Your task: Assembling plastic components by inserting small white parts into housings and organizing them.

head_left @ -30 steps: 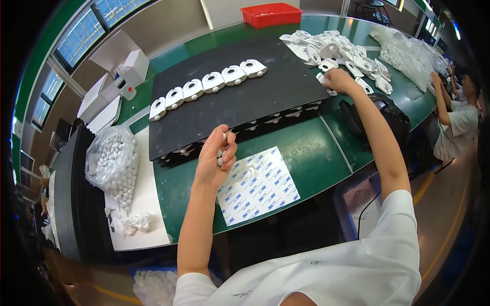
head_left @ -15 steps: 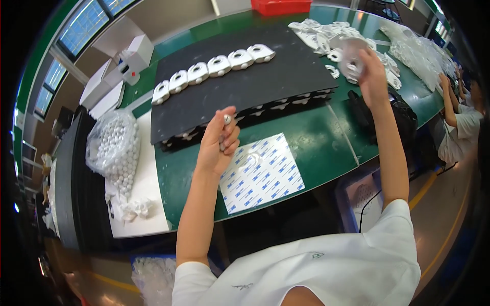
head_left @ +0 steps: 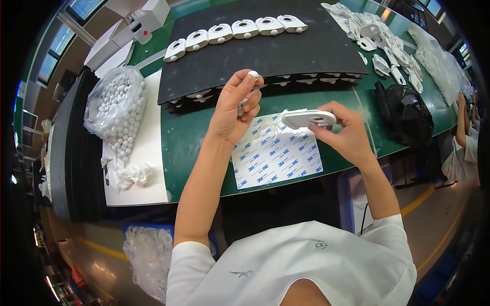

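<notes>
Between thumb and forefinger, my left hand [head_left: 234, 106] pinches a small white ball [head_left: 253, 75]; its other fingers curl round something pale, partly hidden. My right hand [head_left: 348, 133] grips a flat white plastic part [head_left: 308, 119] with a round hole, tilted almost edge-on. The part is above a printed white and blue sheet [head_left: 278, 155] on the green table. Beyond my hands, a row of similar white parts [head_left: 245, 28], each with a ball at its edge, lies on a black board [head_left: 265, 53].
A clear bag of white balls [head_left: 116, 102] stands at the left beside crumpled tissue [head_left: 133, 175]. Loose white parts [head_left: 380, 38] are heaped at the far right, near clear plastic [head_left: 439, 66] and a black mesh bag [head_left: 408, 113]. Another person's arm [head_left: 461, 122] shows at the right edge.
My right hand has come back from the heap at the right with a white part, now near my left hand. My left hand keeps its ball and appears slightly higher and farther right.
</notes>
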